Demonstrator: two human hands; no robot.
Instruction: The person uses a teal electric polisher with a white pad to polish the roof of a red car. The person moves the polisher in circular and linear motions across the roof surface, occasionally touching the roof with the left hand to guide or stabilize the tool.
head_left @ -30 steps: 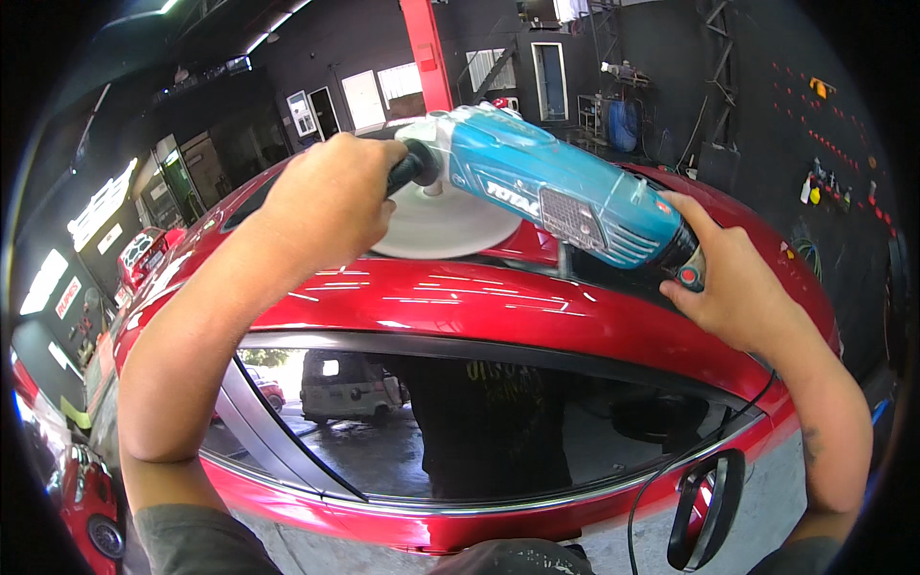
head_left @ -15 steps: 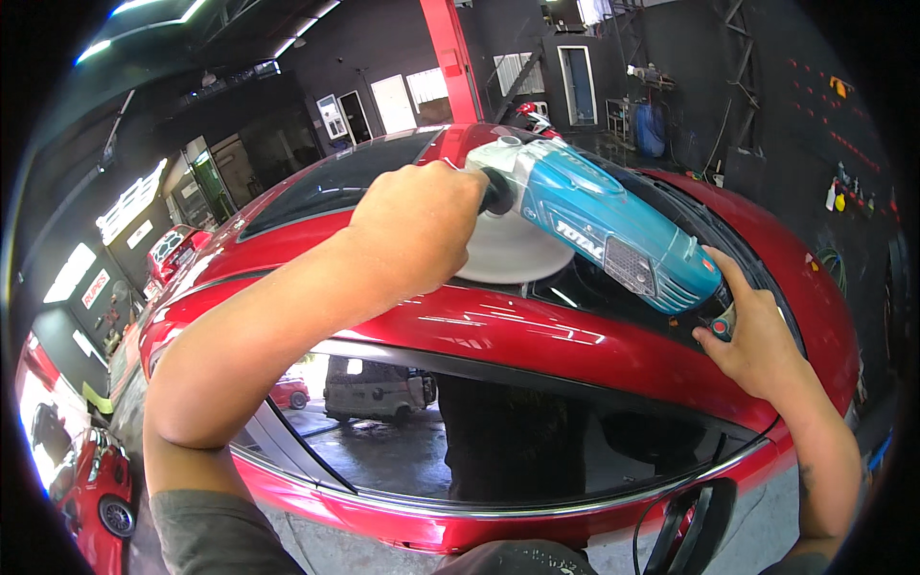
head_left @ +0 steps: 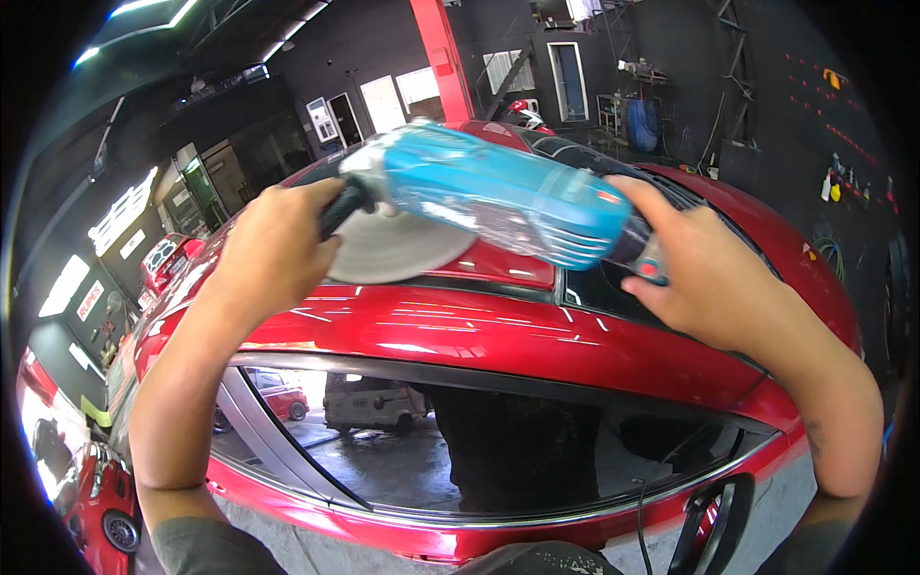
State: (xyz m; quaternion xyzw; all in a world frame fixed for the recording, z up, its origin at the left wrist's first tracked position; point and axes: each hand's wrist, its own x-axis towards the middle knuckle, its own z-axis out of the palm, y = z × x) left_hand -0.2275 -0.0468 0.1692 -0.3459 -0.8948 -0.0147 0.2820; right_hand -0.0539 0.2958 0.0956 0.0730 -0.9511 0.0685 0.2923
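A teal electric polisher (head_left: 513, 192) is over the roof of a glossy red car (head_left: 450, 321), its body slanting down to the right and blurred by motion. My left hand (head_left: 273, 235) is wrapped round the polisher's black side handle (head_left: 345, 204). At the tool's rear end, my right hand (head_left: 704, 268) grips the dark grip, its thumb beside a small red button. Under the head, the pale round pad (head_left: 398, 251) is tilted, its near rim close to the roof. Whether the pad touches the paint I cannot tell.
Below the roof edge, the car's dark side window (head_left: 527, 450) mirrors a parked vehicle. A thin black cable (head_left: 641, 522) hangs beside a black-framed object (head_left: 719, 517). A red pillar (head_left: 442, 62) rises behind the car. Another red car (head_left: 110, 508) stands at lower left.
The polisher has moved left across the roof from near the windshield, and its body has turned flatter. Both hands went left with it, the left hand also slightly down.
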